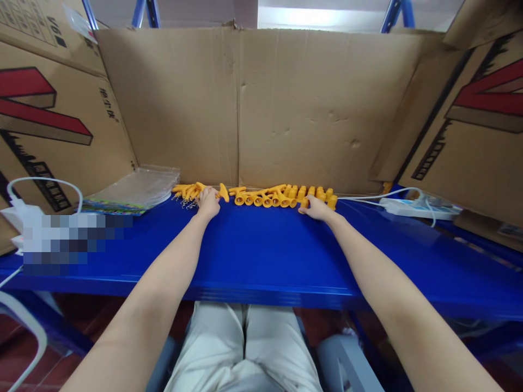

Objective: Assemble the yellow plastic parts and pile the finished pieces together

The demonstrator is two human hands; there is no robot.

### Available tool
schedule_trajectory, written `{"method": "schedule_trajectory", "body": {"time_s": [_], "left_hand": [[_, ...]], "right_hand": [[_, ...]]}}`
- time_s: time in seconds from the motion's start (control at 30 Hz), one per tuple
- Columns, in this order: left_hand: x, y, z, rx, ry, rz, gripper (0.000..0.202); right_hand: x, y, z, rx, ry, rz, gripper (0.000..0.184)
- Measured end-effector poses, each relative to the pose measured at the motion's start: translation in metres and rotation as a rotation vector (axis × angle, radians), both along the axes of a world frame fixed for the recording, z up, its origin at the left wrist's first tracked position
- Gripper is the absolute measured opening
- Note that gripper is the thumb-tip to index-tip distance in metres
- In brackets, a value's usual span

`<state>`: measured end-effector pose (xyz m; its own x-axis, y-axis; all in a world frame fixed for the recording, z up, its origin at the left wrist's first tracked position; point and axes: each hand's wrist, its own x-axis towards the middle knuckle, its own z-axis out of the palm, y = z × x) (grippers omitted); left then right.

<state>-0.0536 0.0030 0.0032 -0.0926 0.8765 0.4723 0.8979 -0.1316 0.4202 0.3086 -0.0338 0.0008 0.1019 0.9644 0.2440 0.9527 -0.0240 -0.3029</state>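
Observation:
My left hand (209, 204) reaches into the left end of a row of orange plastic pieces, its fingers closed. An orange T-shaped handle (224, 193) sticks out at its fingertips. Under and left of that hand lie several orange T-handled corkscrews (188, 190) with thin metal spirals towards me. On the right, my right hand (316, 209) pinches an orange cup-shaped sleeve (304, 203) between thumb and fingers. Several more sleeves (329, 196) stand behind and beside it. Between the hands lie several orange pieces (267, 200) with round open ends facing me.
The blue table (265, 250) is backed by a tall cardboard panel (294, 109). Clear plastic bags (137, 188) lie at the left. A white power strip (420, 208) with cables sits at the right. Printed cartons (36, 125) wall both sides.

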Motion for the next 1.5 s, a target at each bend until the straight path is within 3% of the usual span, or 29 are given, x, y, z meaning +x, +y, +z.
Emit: {"method": "schedule_trajectory", "body": {"time_s": [0.23, 0.37, 0.53, 0.7, 0.9, 1.07, 1.5], "left_hand": [[-0.005, 0.006, 0.014, 0.242, -0.348, 0.022, 0.019], [0.004, 0.007, 0.020, 0.307, -0.686, -0.052, 0.013], [0.030, -0.008, 0.030, 0.116, -1.148, -0.199, 0.009], [0.048, -0.030, 0.035, -0.127, -1.414, -0.352, 0.016], [0.053, -0.037, 0.032, -0.324, -1.451, -0.471, 0.018], [0.052, -0.035, 0.029, -0.374, -1.452, -0.499, 0.019], [0.048, -0.023, 0.021, -0.387, -1.382, -0.528, 0.029]], "right_hand": [[-0.002, 0.000, 0.000, 0.001, -0.017, -0.001, 0.050], [-0.009, -0.004, 0.005, 0.052, -0.024, -0.040, 0.044], [-0.021, -0.007, 0.017, 0.241, -0.033, -0.032, 0.032], [-0.044, -0.014, 0.025, 0.378, -0.118, 0.121, 0.027], [-0.072, -0.018, 0.020, 0.383, -0.093, 0.435, 0.028], [-0.079, -0.009, 0.008, 0.346, -0.024, 0.584, 0.030], [-0.080, -0.009, 0.002, 0.336, 0.029, 0.505, 0.027]]}}
